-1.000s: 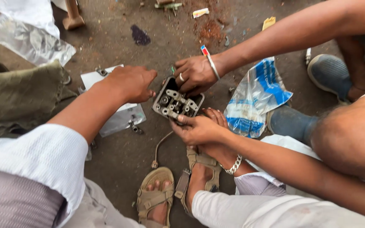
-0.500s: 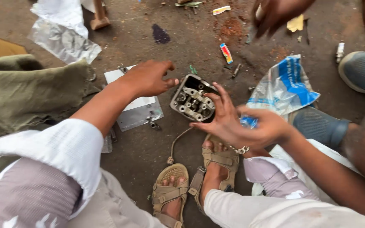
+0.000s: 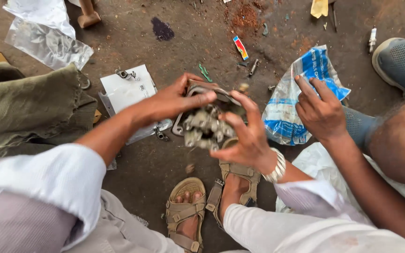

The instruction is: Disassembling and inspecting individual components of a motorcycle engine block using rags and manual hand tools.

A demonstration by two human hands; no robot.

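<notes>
The left hand point(image 3: 174, 100) closes its fingers over the top edge of a grey metal engine part point(image 3: 206, 125), held above the sandalled feet point(image 3: 207, 206). The right hand point(image 3: 244, 138) clasps the part's right side. Right of the part, another person's hand point(image 3: 322, 112) hovers, fingers loosely spread, over a blue-and-white plastic bag point(image 3: 287, 107).

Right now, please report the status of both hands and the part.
Left hand and right hand both grip metal engine part, lifted off ground. Another person's hand hovers beside, apart.
</notes>
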